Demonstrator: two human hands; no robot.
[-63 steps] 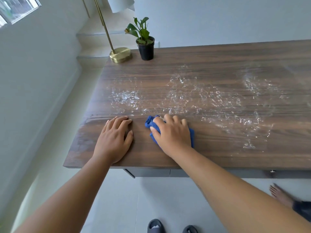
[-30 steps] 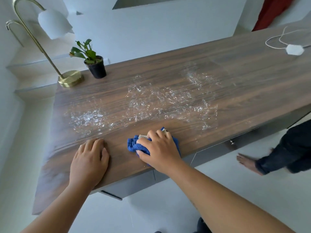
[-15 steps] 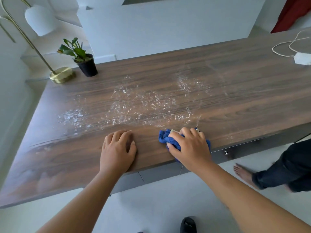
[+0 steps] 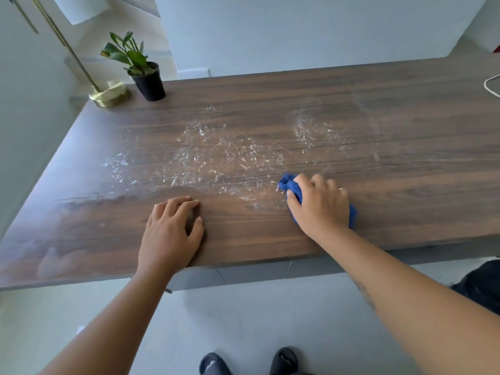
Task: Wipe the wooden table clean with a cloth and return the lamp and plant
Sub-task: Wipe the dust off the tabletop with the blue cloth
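The long wooden table (image 4: 351, 109) carries a wide smear of white residue (image 4: 224, 152) across its middle. My right hand (image 4: 319, 207) grips a bunched blue cloth (image 4: 290, 185) and presses it on the table at the residue's right edge. To its left, my left hand (image 4: 170, 234) lies flat on the wood close to the near edge, fingers straight. A brass lamp with a round base (image 4: 109, 94) and a white shade stands at the far left corner. Beside it is a small green plant in a black pot (image 4: 148, 82).
A white cord (image 4: 491, 86) lies at the table's far right edge. White walls rise behind and left of the table. Dark slippers (image 4: 284, 361) show on the grey floor below. Another person's dark clothing (image 4: 481, 288) is at the right, past the table's near edge.
My right hand has slid the cloth rightward along the table's near part, leaving a cleaner strip behind it. My left hand has shifted right too. The view swung toward the table's middle.
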